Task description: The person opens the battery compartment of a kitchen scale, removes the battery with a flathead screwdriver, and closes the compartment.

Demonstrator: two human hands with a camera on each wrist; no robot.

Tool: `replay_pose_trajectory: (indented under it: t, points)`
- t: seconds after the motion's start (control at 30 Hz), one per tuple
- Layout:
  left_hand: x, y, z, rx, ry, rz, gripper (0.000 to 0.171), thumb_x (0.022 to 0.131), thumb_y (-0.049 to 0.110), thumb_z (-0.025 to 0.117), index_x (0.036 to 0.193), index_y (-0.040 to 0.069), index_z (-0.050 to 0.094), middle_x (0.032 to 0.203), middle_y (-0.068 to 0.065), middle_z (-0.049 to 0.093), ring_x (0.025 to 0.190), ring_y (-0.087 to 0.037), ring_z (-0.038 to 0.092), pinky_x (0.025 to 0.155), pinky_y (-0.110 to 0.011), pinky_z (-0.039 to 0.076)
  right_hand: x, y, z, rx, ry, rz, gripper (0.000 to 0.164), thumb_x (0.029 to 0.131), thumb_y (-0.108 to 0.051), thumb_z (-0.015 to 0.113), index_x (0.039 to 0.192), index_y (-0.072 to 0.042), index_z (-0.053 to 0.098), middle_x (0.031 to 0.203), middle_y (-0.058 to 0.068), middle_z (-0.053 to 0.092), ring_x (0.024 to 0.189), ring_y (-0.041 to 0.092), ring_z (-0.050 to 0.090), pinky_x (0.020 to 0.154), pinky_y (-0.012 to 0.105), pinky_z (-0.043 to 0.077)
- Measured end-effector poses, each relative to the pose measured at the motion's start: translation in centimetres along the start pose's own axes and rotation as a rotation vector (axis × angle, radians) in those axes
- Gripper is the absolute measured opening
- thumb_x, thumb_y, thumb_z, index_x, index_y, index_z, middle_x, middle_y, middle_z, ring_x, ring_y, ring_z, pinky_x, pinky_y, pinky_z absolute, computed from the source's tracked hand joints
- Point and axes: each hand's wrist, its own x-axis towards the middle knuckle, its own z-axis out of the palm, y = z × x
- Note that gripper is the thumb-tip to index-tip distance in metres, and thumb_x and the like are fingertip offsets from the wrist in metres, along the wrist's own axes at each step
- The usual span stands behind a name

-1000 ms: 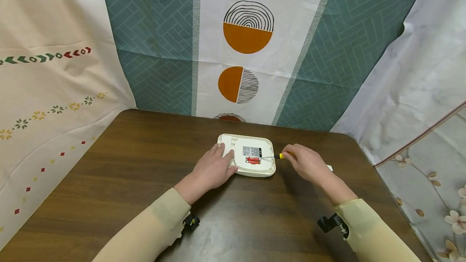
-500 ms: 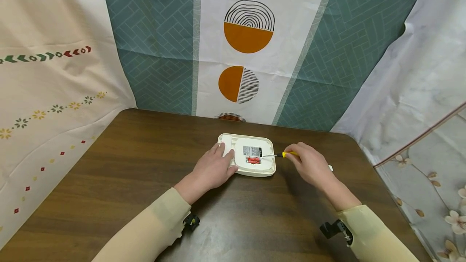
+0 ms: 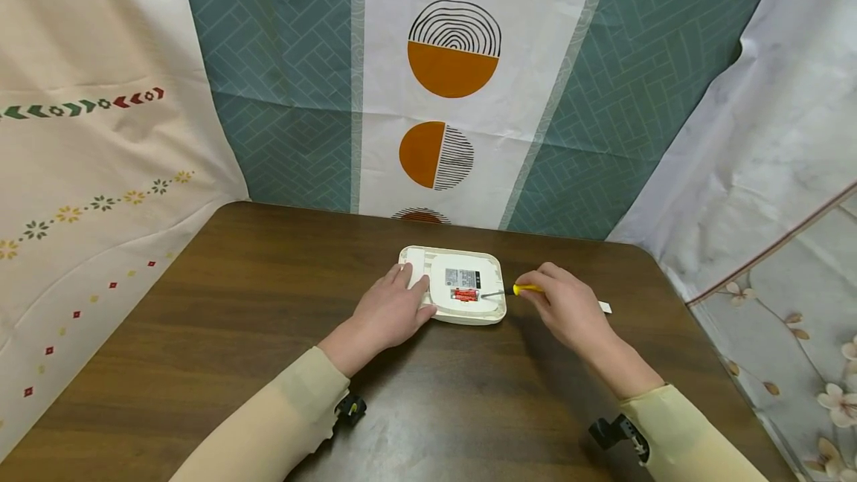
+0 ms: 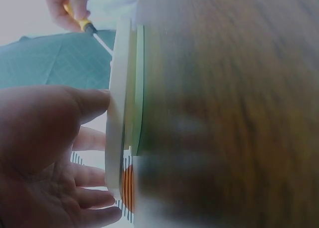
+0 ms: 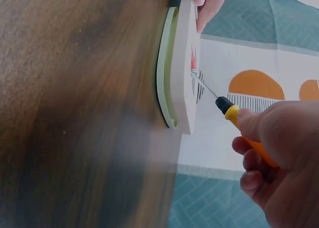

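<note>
A flat white device with rounded corners (image 3: 492, 307) lies on the table, its underside with a grey label (image 3: 462, 278) facing up. Red batteries (image 3: 465, 294) sit in its opened compartment. My left hand (image 3: 390, 311) rests on the device's left side, fingers fairly straight, thumb at the near edge. In my right hand (image 3: 565, 307) I grip a screwdriver (image 5: 230, 112) by its yellow handle, thumb and curled fingers round it. Its thin metal shaft (image 3: 494, 293) points left, with the tip right beside the batteries' right end. The left wrist view shows the device (image 4: 116, 113) edge-on by my thumb.
A small white piece (image 3: 605, 307) lies on the brown wooden table (image 3: 294, 266), partly behind my right hand. Patterned cloths (image 3: 294, 95) hang behind the table and at both sides. Each sleeve carries a black wrist camera (image 3: 619, 437).
The screwdriver's tip drew back a little to the right from the batteries, then came down slightly towards the near side. My left hand and the device have stayed in place.
</note>
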Motion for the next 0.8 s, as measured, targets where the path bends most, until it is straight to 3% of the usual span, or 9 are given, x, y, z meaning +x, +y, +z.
replay_pose_trajectory:
  t: [0.33,0.8]
  points:
    - [0.02,-0.06,0.09,-0.001,0.010,0.002,0.063,0.113,0.047,0.063,0.161,0.007,0.057,0.167,-0.033,0.042,0.157,-0.051,0.039,0.126,-0.056,0.037,0.60,-0.73,0.18,-0.093,0.002,-0.096,0.021,0.091,-0.002,0.089,0.108,-0.013,0.083,0.092,-0.001,0.065,0.082,0.021,0.061,0.070,0.042,0.057]
    - [0.04,-0.05,0.15,-0.009,0.008,0.003,0.062,0.113,0.046,0.063,0.161,0.006,0.057,0.167,-0.033,0.041,0.157,-0.052,0.038,0.127,-0.055,0.036,0.76,-0.52,0.50,-0.062,-0.018,-0.072,0.018,0.093,-0.002,0.088,0.108,-0.011,0.083,0.090,-0.001,0.061,0.074,0.018,0.055,0.067,0.039,0.053]
